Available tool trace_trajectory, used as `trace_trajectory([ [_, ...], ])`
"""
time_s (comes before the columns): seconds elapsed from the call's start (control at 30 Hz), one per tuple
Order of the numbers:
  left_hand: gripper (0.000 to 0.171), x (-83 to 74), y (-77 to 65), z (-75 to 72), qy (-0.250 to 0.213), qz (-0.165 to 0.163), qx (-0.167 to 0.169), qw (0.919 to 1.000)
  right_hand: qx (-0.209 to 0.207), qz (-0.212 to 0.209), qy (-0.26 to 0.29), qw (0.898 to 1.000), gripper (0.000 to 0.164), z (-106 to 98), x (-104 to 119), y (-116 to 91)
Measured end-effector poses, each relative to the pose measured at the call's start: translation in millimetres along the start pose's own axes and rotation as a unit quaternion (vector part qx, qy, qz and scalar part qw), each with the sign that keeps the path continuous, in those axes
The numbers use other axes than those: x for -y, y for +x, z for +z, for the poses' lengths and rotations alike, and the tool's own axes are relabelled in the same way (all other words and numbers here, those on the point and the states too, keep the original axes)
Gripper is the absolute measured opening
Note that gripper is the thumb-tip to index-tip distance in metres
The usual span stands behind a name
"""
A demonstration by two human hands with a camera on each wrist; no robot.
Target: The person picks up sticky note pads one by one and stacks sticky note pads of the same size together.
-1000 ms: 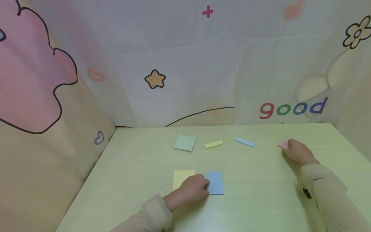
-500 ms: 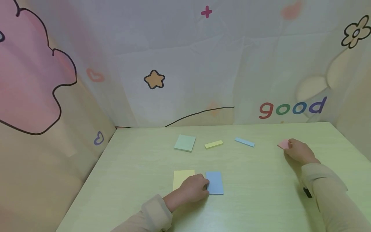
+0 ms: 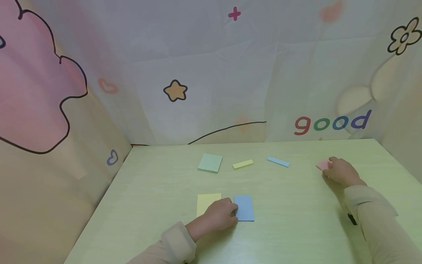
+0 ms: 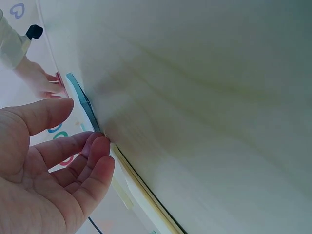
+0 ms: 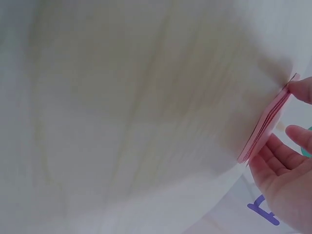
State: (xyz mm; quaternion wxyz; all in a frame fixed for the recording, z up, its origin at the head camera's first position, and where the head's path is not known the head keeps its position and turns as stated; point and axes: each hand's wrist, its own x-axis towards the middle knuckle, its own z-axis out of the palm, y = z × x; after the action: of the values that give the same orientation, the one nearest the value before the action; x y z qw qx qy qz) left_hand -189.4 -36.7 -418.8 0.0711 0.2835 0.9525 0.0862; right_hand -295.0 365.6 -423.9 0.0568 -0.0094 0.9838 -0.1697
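Observation:
My left hand [image 3: 220,214] rests low over a yellow sticky note pad [image 3: 206,201], covering part of it. Its loosely bent fingertips are right at the left edge of a blue sticky note pad [image 3: 244,208]. In the left wrist view, the thumb stands apart from the other fingers [image 4: 100,165], beside the blue pad [image 4: 84,100]. At the far right, my right hand [image 3: 342,173] holds a pink sticky note pad [image 3: 323,165] by its edges. The right wrist view has thumb and fingers at opposite ends of the pink pad [image 5: 268,122], which lies close to the tabletop.
Toward the back of the pale table [image 3: 158,205] lie a green square pad [image 3: 210,162], a narrow yellow strip pad [image 3: 243,164] and a narrow blue strip pad [image 3: 278,161]. A printed curtain [image 3: 211,91] rises behind the table edge.
The right hand has shifted very slightly to the right at the pink pad. The left hand and the other pads have stayed put.

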Motion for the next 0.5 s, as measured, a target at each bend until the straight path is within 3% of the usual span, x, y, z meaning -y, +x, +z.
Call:
trace_trajectory([
  [0.27,0.009,-0.5,-1.9,-1.2,0.003,0.003,-0.004,1.0000,0.011,0.005,-0.011,1.000,0.067,-2.4,1.6,-2.3],
  [0.5,0.009,-1.4,-1.9,-1.1,0.003,0.004,-0.007,1.0000,0.023,-0.001,-0.008,1.000,0.052,-2.8,-2.1,-1.0],
])
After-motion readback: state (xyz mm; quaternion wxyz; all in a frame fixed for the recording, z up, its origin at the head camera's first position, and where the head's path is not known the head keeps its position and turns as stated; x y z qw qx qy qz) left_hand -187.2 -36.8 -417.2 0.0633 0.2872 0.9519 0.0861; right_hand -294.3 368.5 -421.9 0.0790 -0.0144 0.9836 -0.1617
